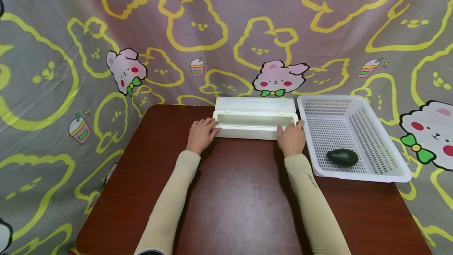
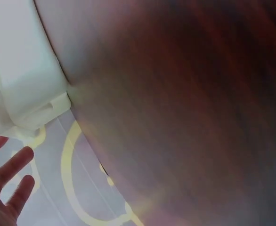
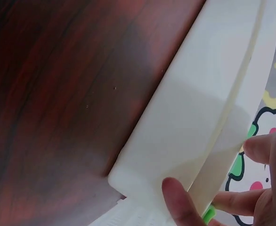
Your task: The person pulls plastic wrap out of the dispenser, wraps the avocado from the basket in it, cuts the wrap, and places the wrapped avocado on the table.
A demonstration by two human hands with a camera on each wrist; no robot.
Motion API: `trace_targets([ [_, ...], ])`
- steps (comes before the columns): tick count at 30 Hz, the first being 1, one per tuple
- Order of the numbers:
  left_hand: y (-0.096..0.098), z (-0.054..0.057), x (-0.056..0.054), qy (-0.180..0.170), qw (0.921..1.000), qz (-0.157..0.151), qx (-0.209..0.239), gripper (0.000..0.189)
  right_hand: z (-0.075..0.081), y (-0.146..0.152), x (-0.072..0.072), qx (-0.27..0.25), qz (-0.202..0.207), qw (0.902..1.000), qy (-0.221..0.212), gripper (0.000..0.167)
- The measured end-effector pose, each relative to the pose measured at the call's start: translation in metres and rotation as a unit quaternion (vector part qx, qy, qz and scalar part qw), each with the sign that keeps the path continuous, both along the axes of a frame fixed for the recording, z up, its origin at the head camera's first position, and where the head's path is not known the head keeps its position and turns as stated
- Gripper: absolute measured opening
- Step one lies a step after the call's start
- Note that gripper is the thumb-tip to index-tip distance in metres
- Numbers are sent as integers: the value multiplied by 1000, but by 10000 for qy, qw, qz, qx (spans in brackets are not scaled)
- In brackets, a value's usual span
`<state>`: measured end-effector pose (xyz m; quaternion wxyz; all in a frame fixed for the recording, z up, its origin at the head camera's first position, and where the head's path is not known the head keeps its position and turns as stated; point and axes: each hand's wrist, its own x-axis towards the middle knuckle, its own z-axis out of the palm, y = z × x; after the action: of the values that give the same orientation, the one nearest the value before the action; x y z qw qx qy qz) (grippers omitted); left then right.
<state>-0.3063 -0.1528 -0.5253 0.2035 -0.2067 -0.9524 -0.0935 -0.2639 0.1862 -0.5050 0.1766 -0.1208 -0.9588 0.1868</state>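
Observation:
A long white box (image 1: 244, 133) stands at the back of the table with its hinged lid (image 1: 255, 104) tipped up behind it. My left hand (image 1: 201, 135) is at the box's left end, thumb by the front corner. The left wrist view shows fingers (image 2: 15, 165) of this hand spread and fairly straight beside that end; its thumb is out of that view. At the other end, my right hand (image 1: 291, 139) grips the box's right corner. Its thumb (image 3: 178, 200) lies on the front wall, and the other fingers reach over the end to the far side.
Right of the box, a white slotted plastic basket (image 1: 361, 177) holds a dark green avocado (image 1: 342, 157). The brown wooden table (image 1: 237, 207) extends toward me. A patterned cloth (image 1: 226, 82) hangs behind the table and along its sides.

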Motion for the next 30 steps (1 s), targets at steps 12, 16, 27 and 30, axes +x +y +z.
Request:
trace_targets([
  [12,-10,4,3,-305,9983,82,494,34,5,-3,-10,426,216,9987,-193,57],
  [16,-3,9,3,-417,9967,205,666,31,8,-1,-13,621,192,9973,-337,58],
  [27,9,12,-5,-395,9870,746,1369,13,4,5,-18,-168,-37,9998,-43,44],
  [30,10,12,-7,-396,9853,823,1446,13,1,3,-20,-395,-147,9990,142,36],
])
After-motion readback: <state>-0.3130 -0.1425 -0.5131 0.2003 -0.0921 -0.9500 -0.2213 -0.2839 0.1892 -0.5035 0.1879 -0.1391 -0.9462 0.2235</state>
